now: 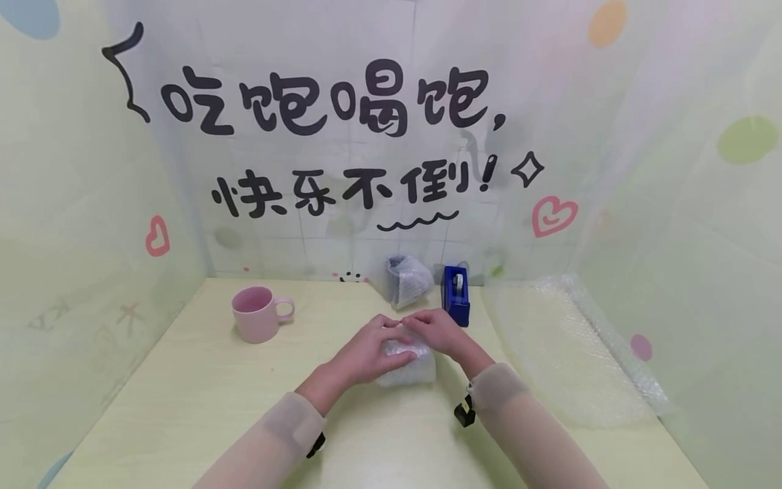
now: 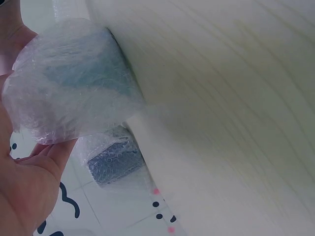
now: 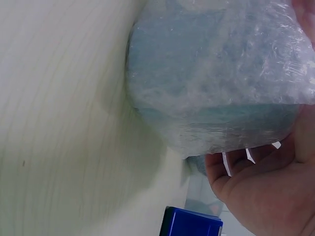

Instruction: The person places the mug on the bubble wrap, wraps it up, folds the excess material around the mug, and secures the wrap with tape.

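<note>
A bubble-wrapped bundle (image 1: 412, 370), with something bluish-green inside, rests on the table (image 1: 366, 441) in front of me; the shape inside is blurred by the wrap. My left hand (image 1: 373, 350) holds its left side and top, thumb toward me and fingers beyond. From the far right, my right hand (image 1: 436, 331) grips the top of the wrap, its fingertips close to the left hand's. In the left wrist view the bundle (image 2: 74, 83) bulges out over the left palm. The right wrist view shows the right fingers (image 3: 238, 164) curled against the wrap's far side.
Behind the hands stands another bubble-wrapped item (image 1: 411, 282), beside a blue tape dispenser (image 1: 455, 299). A pink mug (image 1: 256, 316) is at the back left. Loose bubble wrap (image 1: 574, 360) lies along the right side. Printed curtains (image 1: 342, 238) enclose the table's back and sides.
</note>
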### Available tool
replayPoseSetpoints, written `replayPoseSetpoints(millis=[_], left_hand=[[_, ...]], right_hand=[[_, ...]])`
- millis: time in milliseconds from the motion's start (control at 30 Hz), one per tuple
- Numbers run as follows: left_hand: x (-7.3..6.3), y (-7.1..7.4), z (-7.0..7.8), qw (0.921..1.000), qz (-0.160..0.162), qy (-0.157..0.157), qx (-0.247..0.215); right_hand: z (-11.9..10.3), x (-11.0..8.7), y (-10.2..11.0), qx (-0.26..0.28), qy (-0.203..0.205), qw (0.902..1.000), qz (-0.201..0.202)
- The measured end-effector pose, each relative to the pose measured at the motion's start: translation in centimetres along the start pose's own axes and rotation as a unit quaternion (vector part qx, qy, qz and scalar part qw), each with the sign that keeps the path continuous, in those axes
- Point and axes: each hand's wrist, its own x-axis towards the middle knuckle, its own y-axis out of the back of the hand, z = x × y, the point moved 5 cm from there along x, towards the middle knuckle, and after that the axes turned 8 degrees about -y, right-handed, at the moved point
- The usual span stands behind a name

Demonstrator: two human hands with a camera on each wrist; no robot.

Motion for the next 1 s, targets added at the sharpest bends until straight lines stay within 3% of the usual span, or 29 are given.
replayPoseSetpoints(millis=[233,333,700,1000], left_hand=[[-0.31,-0.03,0.17,0.9998,-0.009,-0.019,0.003],[-0.26,-0.05,0.3,0.9997,-0.008,-0.023,0.008],[0.11,-0.1,-0.05,0.9996,-0.021,0.01,0.014],[0.31,-0.06,0.51,0.9994,-0.015,-0.012,0.028]], right_hand=[[0.34,0.03,-0.37,0.014,-0.01,0.9999,-0.002],[0.13,0.07,-0.39,-0.001,0.007,0.9999,0.011],[-0.28,-0.15,-0.44,-0.023,0.017,0.9996,0.003],[-0.45,0.27,-0.43,-0.032,0.025,0.9985,0.038]])
